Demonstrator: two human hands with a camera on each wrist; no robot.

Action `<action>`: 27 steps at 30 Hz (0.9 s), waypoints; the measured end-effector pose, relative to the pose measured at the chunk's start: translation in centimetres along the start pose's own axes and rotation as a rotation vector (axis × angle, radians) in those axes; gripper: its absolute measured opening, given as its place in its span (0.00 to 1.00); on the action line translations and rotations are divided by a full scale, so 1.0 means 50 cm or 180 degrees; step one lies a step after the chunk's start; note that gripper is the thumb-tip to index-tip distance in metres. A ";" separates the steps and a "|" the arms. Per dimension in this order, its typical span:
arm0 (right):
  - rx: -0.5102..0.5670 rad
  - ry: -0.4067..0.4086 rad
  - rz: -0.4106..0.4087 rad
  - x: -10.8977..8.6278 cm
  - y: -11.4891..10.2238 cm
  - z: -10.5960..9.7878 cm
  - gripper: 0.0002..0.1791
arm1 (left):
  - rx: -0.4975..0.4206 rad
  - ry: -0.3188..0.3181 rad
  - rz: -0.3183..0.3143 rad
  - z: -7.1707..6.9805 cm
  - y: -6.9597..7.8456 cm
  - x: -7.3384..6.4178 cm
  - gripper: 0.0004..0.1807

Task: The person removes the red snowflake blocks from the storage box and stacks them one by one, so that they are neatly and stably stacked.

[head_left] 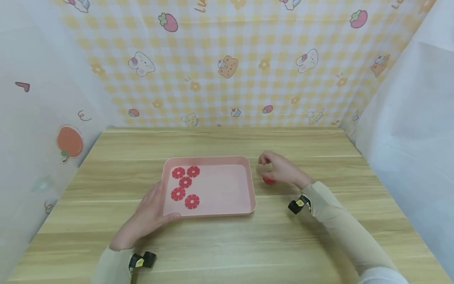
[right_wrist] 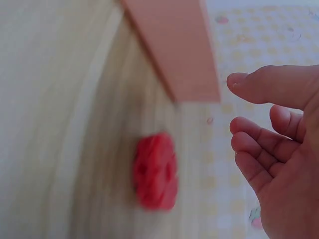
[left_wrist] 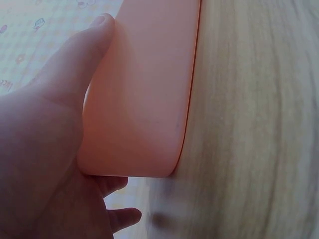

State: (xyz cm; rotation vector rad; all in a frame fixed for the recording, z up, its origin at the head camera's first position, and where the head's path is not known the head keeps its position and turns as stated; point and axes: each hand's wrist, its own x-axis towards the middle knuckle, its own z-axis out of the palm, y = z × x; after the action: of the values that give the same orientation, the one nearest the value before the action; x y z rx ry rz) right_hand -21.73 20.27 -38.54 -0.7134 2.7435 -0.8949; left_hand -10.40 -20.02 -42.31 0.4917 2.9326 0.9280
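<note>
A shallow pink tray (head_left: pixel 227 189) lies on the table, with several red notched discs (head_left: pixel 185 182) flat in its left part. My left hand (head_left: pixel 150 209) rests against the tray's near left corner, thumb along the front side and straight fingers along the left side. In the left wrist view, the thumb touches the upper rim of the tray (left_wrist: pixel 144 99). To the right of the tray, my right hand (head_left: pixel 283 169) is over a small red clump (right_wrist: pixel 155 172), its fingers loosely bent with nothing between them. That clump is blurred and, in the head view, mostly covered by the hand.
The wooden table (head_left: pixel 227 244) extends around the tray. Behind it hangs a yellow checked curtain (head_left: pixel 227 90) with cartoon prints. Pale sheets stand at the left (head_left: pixel 42 118) and right (head_left: pixel 408 110) sides.
</note>
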 end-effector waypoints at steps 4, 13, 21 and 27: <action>0.0028 -0.0043 -0.0136 0.021 -0.029 0.002 0.18 | -0.0021 -0.0005 -0.0002 0.000 -0.001 0.000 0.65; 0.0090 -0.0260 -0.0538 0.076 -0.102 0.016 0.14 | -0.0039 -0.0021 -0.0051 0.000 -0.001 -0.003 0.65; 0.0233 -0.0465 -0.0770 0.125 -0.151 0.047 0.14 | -0.0013 0.0002 -0.0040 0.000 -0.002 -0.003 0.64; 0.0321 -0.0665 -0.0787 0.158 -0.182 0.076 0.13 | 0.0016 -0.0031 -0.0099 0.002 -0.009 -0.001 0.65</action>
State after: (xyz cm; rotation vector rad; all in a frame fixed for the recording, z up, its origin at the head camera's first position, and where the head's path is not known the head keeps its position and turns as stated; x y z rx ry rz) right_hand -23.91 8.03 -36.31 -1.0772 2.4460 -0.9382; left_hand -10.49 -20.30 -42.66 0.4482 2.9259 0.9124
